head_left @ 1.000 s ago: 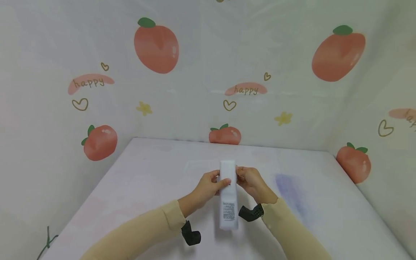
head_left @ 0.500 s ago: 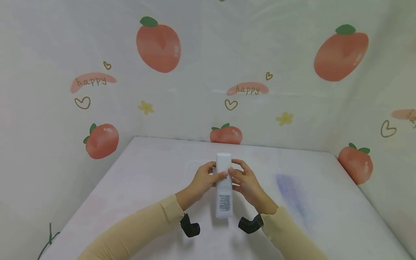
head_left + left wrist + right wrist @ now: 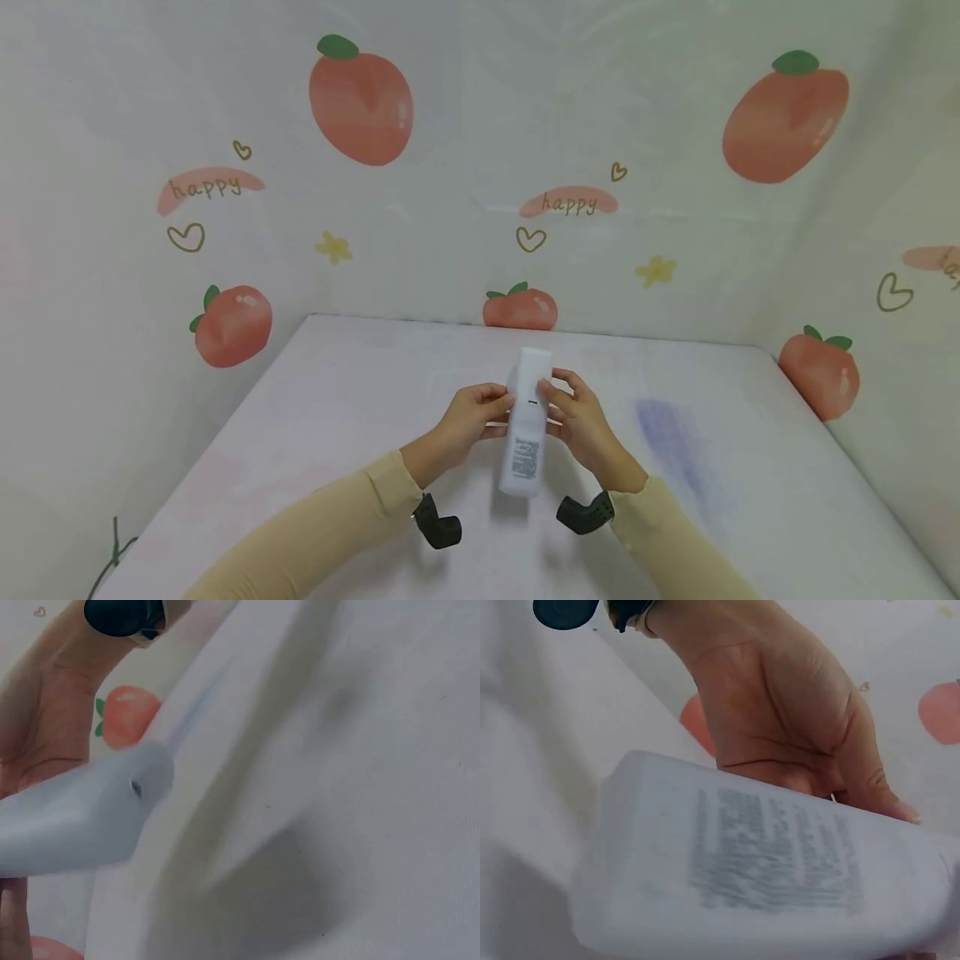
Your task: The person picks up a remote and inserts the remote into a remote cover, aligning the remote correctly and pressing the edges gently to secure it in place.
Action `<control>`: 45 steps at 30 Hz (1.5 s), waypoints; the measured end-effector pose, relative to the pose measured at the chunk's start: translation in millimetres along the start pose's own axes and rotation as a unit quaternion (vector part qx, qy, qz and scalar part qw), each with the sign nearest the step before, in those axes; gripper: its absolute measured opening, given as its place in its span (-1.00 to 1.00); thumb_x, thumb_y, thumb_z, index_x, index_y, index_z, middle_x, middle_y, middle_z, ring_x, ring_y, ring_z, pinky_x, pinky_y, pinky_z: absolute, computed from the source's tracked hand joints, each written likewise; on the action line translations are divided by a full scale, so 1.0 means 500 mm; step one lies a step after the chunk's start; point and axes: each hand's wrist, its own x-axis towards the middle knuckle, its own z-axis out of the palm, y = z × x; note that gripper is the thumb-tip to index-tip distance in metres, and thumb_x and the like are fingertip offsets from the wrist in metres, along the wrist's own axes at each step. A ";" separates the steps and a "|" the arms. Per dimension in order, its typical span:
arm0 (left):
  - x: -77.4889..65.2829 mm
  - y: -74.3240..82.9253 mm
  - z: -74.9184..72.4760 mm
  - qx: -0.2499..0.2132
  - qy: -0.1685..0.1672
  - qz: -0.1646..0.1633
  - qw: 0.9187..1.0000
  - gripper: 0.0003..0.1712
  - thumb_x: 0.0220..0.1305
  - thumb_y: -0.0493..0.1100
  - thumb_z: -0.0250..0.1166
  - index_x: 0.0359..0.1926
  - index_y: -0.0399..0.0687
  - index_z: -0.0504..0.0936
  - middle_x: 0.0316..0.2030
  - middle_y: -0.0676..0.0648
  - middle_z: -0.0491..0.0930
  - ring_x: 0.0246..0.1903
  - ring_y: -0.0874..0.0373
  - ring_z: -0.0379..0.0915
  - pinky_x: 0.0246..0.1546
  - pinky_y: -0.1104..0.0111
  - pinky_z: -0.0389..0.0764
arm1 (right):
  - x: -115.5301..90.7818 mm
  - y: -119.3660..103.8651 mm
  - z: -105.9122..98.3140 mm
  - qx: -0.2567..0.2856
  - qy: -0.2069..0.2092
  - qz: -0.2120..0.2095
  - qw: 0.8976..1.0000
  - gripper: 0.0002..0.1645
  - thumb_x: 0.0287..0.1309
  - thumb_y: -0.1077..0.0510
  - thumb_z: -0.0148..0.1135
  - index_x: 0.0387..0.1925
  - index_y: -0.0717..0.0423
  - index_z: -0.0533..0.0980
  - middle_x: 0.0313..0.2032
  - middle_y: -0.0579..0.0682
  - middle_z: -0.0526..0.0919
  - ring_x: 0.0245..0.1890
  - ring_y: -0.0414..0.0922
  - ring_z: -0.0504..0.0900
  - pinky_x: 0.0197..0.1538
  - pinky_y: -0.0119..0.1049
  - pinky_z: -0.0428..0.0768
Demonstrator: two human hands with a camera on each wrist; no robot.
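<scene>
A white bottle (image 3: 529, 421) with a block of small grey print is held up over the table between both hands, its lower end leaning slightly left. My left hand (image 3: 467, 421) grips its left edge, thumb on the near side. From the right, my right hand (image 3: 587, 425) holds it with the thumb on the front and fingers behind, partly hidden. The right wrist view shows the bottle's printed face (image 3: 780, 855) blurred, with the left palm (image 3: 780, 712) beyond it. In the left wrist view, the bottle's lower end (image 3: 82, 814) crosses before the right hand (image 3: 56, 712).
The white table (image 3: 375, 358) carries a purple smear (image 3: 675, 450) at right. Behind it hangs a white sheet (image 3: 465, 125) printed with peaches. A black camera sits on each wrist, and a green string (image 3: 114, 550) shows at lower left.
The bottle has risen, then shifted right and tilted. The right thumb has come onto its front, while the left thumb has drawn back to the left edge, uncovering a small dark mark.
</scene>
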 end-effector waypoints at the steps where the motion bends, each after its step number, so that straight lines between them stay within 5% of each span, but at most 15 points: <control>1: 0.001 0.000 0.001 -0.006 0.005 0.005 1.000 -0.72 0.35 -0.19 0.23 -0.05 -0.33 0.54 -0.28 -0.03 0.61 -0.31 0.21 0.58 -0.19 0.30 0.68 | 0.000 -0.002 0.001 -0.011 -0.007 -0.002 1.000 -0.46 0.37 0.12 0.11 0.27 0.12 0.19 -0.22 -0.08 0.61 -0.30 -0.17 0.66 -0.24 -0.27 0.64; 8: 0.001 0.004 0.012 -0.030 0.055 0.038 0.997 -0.90 0.25 -0.33 0.29 -0.41 -0.21 0.56 -0.48 0.06 0.54 -0.44 0.26 0.55 -0.21 0.33 0.68 | -0.003 -0.017 0.006 -0.082 -0.043 -0.013 0.996 -0.48 0.41 0.08 0.04 0.29 0.12 0.17 -0.18 0.00 0.60 -0.27 -0.16 0.66 -0.18 -0.19 0.65; 15: 0.008 0.040 0.015 -0.026 0.114 0.002 0.993 -0.89 0.27 -0.31 0.27 -0.29 -0.34 0.63 -0.45 -0.01 0.58 -0.46 0.23 0.56 -0.21 0.32 0.67 | -0.004 -0.019 0.018 -0.104 -0.062 -0.025 0.992 -0.48 0.43 0.03 0.01 0.28 0.12 0.14 -0.16 0.04 0.61 -0.25 -0.14 0.67 -0.17 -0.17 0.65; 20: 0.027 0.060 0.008 -0.016 0.121 -0.031 0.992 -0.88 0.25 -0.34 0.28 -0.25 -0.37 0.65 -0.42 -0.07 0.61 -0.48 0.20 0.57 -0.23 0.32 0.68 | -0.005 -0.012 0.025 -0.109 -0.049 -0.023 0.993 -0.52 0.44 0.04 0.00 0.26 0.10 0.17 -0.15 0.09 0.61 -0.25 -0.11 0.67 -0.17 -0.14 0.65; 25: 0.037 0.067 0.000 0.005 0.107 -0.037 0.994 -0.87 0.23 -0.37 0.28 -0.23 -0.39 0.65 -0.43 -0.08 0.62 -0.51 0.19 0.57 -0.23 0.29 0.69 | -0.008 -0.007 0.027 -0.110 -0.046 -0.023 0.993 -0.50 0.43 0.01 0.01 0.25 0.10 0.18 -0.14 0.09 0.61 -0.26 -0.12 0.68 -0.17 -0.14 0.65; 30: 0.027 0.044 -0.001 0.014 0.054 -0.018 0.998 -0.86 0.27 -0.30 0.28 -0.19 -0.31 0.61 -0.44 -0.04 0.60 -0.47 0.19 0.57 -0.20 0.28 0.69 | -0.018 -0.006 0.018 -0.092 -0.027 -0.010 0.995 -0.49 0.45 0.00 -0.04 0.29 0.12 0.16 -0.14 0.04 0.60 -0.25 -0.15 0.67 -0.16 -0.18 0.64; 37: 0.004 0.018 0.008 0.033 -0.023 0.043 0.998 -0.47 0.26 -0.14 0.34 0.22 0.05 0.40 -0.12 -0.15 0.63 -0.21 0.14 0.60 -0.07 0.14 0.65 | -0.023 -0.008 0.007 -0.073 0.001 -0.018 0.997 -0.43 0.43 0.04 0.01 0.35 0.08 0.12 -0.08 0.01 0.59 -0.25 -0.17 0.63 -0.16 -0.21 0.62; 45: 0.007 0.016 0.012 0.098 -0.017 0.050 0.994 -0.38 0.20 -0.07 0.39 0.26 0.04 0.40 -0.14 -0.14 0.56 -0.18 0.13 0.51 -0.12 0.24 0.64 | -0.017 -0.006 0.014 -0.085 -0.019 -0.024 0.996 -0.43 0.43 0.03 0.01 0.35 0.05 0.13 0.06 0.11 0.54 -0.17 -0.15 0.62 -0.10 -0.13 0.62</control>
